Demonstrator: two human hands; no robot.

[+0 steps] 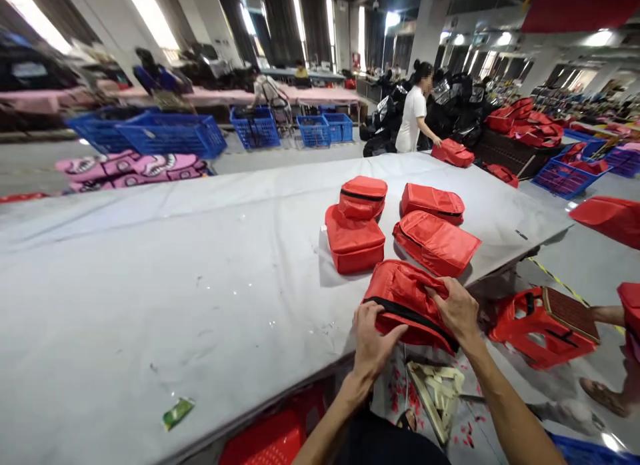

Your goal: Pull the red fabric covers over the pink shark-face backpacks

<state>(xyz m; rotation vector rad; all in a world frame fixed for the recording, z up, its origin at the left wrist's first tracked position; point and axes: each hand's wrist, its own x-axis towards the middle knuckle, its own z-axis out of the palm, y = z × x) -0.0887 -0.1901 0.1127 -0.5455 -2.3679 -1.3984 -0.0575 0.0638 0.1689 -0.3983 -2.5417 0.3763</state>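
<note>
A red bag (407, 285) with a black zipper band is held at the near edge of the white table (225, 305), partly over the edge. My left hand (375, 338) grips its lower left side, thumb spread along the front below the zipper. On its right side, the fingers of my right hand (457, 308) are curled over the red fabric. Just beyond lie a stack of two red bags, the upper bag (363, 197) resting on the lower bag (356, 245). Beside them, another red bag (437, 242) lies in front of a further red bag (433, 203).
A person in a white shirt (413, 118) touches a red bag (453, 152) at the far table edge. A red stool (545, 325) stands right, near another person's arm. A green wrapper (178, 413) lies on the table. Blue crates (173, 135) and pink bags (135, 168) are beyond.
</note>
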